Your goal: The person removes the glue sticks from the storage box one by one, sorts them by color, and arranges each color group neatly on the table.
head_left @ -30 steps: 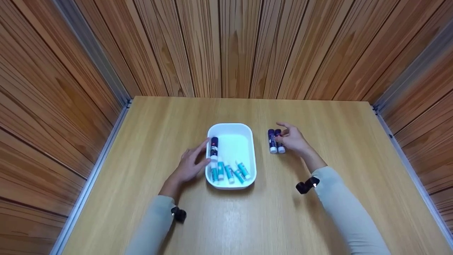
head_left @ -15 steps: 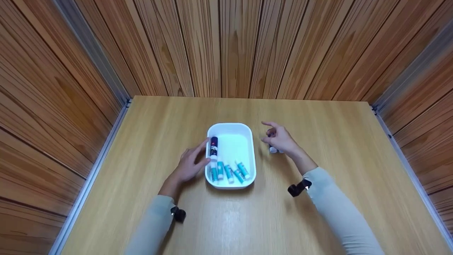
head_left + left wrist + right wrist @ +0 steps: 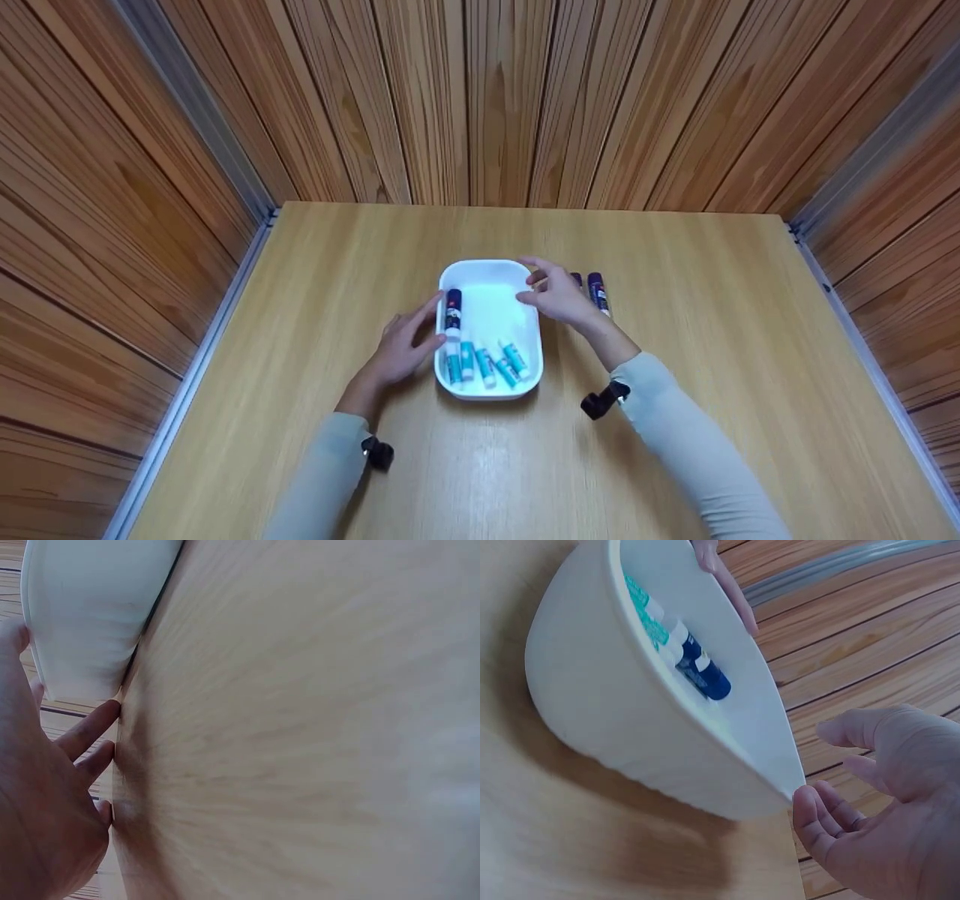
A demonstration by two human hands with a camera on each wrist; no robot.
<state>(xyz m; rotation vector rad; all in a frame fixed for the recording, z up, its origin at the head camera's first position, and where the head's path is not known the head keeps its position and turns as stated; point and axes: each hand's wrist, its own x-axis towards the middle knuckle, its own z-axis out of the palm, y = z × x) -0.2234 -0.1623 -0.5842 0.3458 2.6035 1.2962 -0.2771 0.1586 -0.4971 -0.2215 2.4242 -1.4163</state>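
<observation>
My left hand point(image 3: 405, 349) lies along the left side of a white plastic tray point(image 3: 534, 337), its fingers extended. In the left wrist view a fingertip meets the tray rim, and other fingers of this hand point(image 3: 45, 780) reach down to the tabletop. My right hand point(image 3: 559, 292) is over the tray's right far rim, with loosely bent fingers and nothing seen between them; in the right wrist view its fingertips point(image 3: 806, 802) are at the rim's corner. Inside the tray, a dark blue glue stick point(image 3: 454, 311) lies against the left wall, and several small teal glue sticks point(image 3: 485, 367) lie at the near end.
Right of the tray, another dark glue stick point(image 3: 597, 291) lies on the wooden table point(image 3: 480, 465), beside one more dark glue stick point(image 3: 577, 279) mostly hidden by my right hand. Wood-panelled walls point(image 3: 499, 105) enclose the table's back and sides.
My right hand has moved left from the two dark glue sticks on the table to the tray's right rim, leaving them lying slightly apart. The left hand and tray look unchanged.
</observation>
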